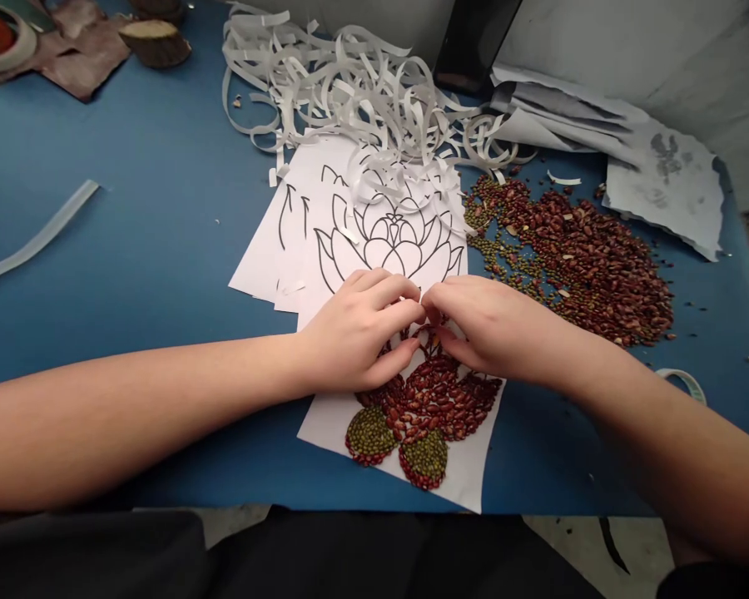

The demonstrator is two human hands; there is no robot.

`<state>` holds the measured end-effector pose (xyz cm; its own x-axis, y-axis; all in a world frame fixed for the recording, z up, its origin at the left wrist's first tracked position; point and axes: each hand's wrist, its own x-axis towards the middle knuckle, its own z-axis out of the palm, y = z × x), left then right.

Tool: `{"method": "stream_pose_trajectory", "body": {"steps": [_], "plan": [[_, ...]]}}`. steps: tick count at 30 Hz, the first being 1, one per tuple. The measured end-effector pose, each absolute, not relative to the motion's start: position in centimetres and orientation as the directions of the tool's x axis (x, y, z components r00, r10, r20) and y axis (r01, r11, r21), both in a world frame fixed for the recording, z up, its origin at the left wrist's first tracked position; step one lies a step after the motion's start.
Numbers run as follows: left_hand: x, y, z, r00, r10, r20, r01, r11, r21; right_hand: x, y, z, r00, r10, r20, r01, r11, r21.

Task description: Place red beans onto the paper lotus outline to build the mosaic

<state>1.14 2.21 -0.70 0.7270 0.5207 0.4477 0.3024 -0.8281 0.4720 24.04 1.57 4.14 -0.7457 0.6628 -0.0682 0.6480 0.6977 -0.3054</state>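
A white sheet of paper (334, 424) lies near the table's front edge, bearing a picture made of red beans (440, 387) and green mung beans (371, 430). Over its upper part, my left hand (374, 329) is closed, thumb and fingers curled inward. My right hand (471, 320) meets it fingertip to fingertip, also with curled, pinched fingers. Whatever the fingertips hold is too small or hidden to make out. Just beyond the hands, a printed lotus outline (393, 237) shows on paper, partly covered by curled strips.
A heap of curled white paper strips (362, 91) lies at the back. Mixed beans (599, 258) are piled at right, below crumpled paper (662, 175). A dark phone-like slab (474, 42) leans behind. At left are a translucent strip (43, 229) and a wood piece (156, 43).
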Motion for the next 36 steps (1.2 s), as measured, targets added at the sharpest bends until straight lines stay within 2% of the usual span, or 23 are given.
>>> {"method": "stream_pose_trajectory", "body": {"steps": [7, 12, 16, 20, 30, 36], "plan": [[1.1, 2.1, -0.4, 0.650, 0.525, 0.549, 0.289, -0.839, 0.461, 23.3, 1.9, 4.1, -0.718, 0.661, -0.218, 0.696, 0.673, -0.251], [1.1, 1.9, -0.4, 0.683, 0.372, 0.628, 0.225, -0.926, 0.303, 22.9, 2.2, 4.2, -0.717, 0.642, -0.272, 0.694, 0.691, -0.200], [1.2, 1.6, -0.9, 0.779, 0.240, 0.579, 0.171, -0.970, 0.172, 22.8, 2.2, 4.0, -0.721, 0.649, -0.244, 0.691, 0.703, -0.168], [1.2, 1.4, -1.4, 0.821, 0.209, 0.532, 0.171, -0.978, 0.120, 23.0, 1.9, 3.8, -0.690, 0.691, -0.215, 0.724, 0.662, -0.194], [1.4, 1.4, -1.6, 0.819, 0.234, 0.524, 0.207, -0.972, 0.110, 24.0, 1.2, 4.2, -0.633, 0.765, -0.121, 0.757, 0.578, -0.303], [1.4, 1.4, -1.6, 0.815, 0.244, 0.526, 0.214, -0.970, 0.117, 23.5, 1.2, 3.8, -0.673, 0.731, -0.116, 0.732, 0.636, -0.244]]}}
